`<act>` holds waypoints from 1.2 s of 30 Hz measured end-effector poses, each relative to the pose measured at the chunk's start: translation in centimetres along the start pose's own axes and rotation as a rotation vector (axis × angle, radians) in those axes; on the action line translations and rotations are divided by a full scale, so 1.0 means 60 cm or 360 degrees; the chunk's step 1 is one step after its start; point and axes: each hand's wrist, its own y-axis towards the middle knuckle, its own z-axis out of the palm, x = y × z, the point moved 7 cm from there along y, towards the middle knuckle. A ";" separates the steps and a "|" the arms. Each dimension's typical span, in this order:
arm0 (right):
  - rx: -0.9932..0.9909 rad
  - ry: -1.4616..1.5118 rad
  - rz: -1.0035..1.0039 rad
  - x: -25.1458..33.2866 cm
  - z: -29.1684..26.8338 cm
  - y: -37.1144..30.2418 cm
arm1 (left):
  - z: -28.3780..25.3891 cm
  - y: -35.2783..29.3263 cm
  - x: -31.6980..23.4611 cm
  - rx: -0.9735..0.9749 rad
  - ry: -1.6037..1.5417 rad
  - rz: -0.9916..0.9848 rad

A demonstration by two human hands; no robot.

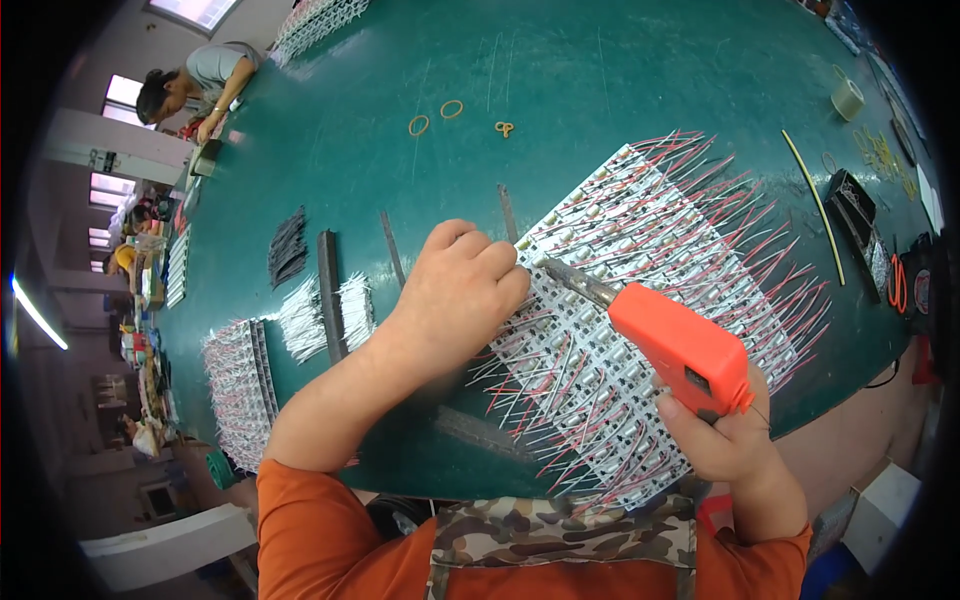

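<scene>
Your green table [340,150] spreads across the middle and out to twelve o'clock. Toward ten, you have bright windows [125,95] set in a pale wall [80,125]. A lit tube light [38,312] glows at your nine. Near eight runs a long white slab [170,545], its kind unclear. At four, you see pinkish floor [840,420] past the table's edge.
</scene>
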 end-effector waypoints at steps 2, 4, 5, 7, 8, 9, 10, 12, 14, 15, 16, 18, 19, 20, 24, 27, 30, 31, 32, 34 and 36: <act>-0.0143 -0.0114 -0.0179 0.002 -0.001 -0.001 | 0.001 0.000 0.000 0.0004 0.0000 0.0004; -0.0145 -0.0161 -0.0194 0.010 0.000 0.004 | 0.001 0.000 0.001 0.0003 0.0025 0.0005; -0.0149 -0.0212 -0.0210 0.016 0.000 0.005 | 0.001 0.000 0.001 0.0009 0.0017 0.0003; -0.0117 -0.0148 -0.0157 0.016 0.000 0.007 | 0.000 0.000 0.001 0.0008 0.0028 0.0002; -0.0089 -0.0088 -0.0121 0.016 0.000 0.008 | -0.002 0.001 0.001 0.0009 0.0029 0.0001; -0.0088 -0.0087 -0.0123 0.016 0.002 0.005 | -0.003 0.002 0.001 0.0002 0.0028 0.0005; -0.0129 -0.0091 -0.0140 0.015 0.001 0.001 | -0.005 0.001 -0.001 -0.0006 0.0029 0.0009; -0.0175 -0.0102 -0.0172 0.017 -0.003 0.000 | 0.000 0.000 0.000 -0.0023 0.0050 0.0022; -0.0125 -0.0084 -0.0119 0.019 -0.004 0.001 | 0.001 -0.001 -0.002 -0.0039 0.0071 0.0035; -0.0127 -0.0087 -0.0126 0.020 -0.004 0.000 | 0.001 -0.002 -0.002 -0.0024 0.0072 0.0024; -0.0153 -0.0097 -0.0126 0.019 -0.005 -0.003 | 0.002 -0.002 -0.002 -0.0007 0.0073 0.0013; -0.0183 -0.0109 -0.0123 0.015 -0.004 -0.011 | 0.001 -0.002 -0.003 0.0005 0.0073 0.0005; -0.0198 -0.0095 -0.0105 0.010 -0.005 -0.016 | 0.002 -0.003 -0.004 0.0022 0.0072 -0.0007; -0.0210 -0.0077 -0.0091 0.007 -0.006 -0.018 | 0.004 -0.004 -0.003 0.0023 0.0076 -0.0008; -0.0253 0.0025 -0.0056 0.004 -0.009 -0.024 | -0.002 -0.011 -0.001 -0.0141 0.0068 -0.0084; -0.0284 -0.0071 -0.0153 0.011 -0.015 -0.027 | -0.005 -0.011 -0.001 -0.0206 0.0031 -0.0120; -0.0281 -0.0118 -0.0159 0.006 -0.018 -0.033 | -0.007 -0.009 -0.007 -0.0196 0.0012 -0.0104; -0.0252 -0.0115 -0.0172 0.005 -0.017 -0.032 | -0.007 -0.009 -0.012 -0.0180 0.0018 -0.0079; -0.0224 -0.0114 -0.0185 0.005 -0.015 -0.032 | -0.006 -0.010 -0.013 -0.0178 0.0018 -0.0079; -0.0234 -0.0130 -0.0204 0.007 -0.013 -0.029 | 0.000 -0.010 -0.017 -0.0111 0.0013 -0.0047; -0.0241 -0.0150 -0.0222 0.013 -0.014 -0.026 | -0.001 -0.009 -0.018 -0.0093 0.0005 -0.0049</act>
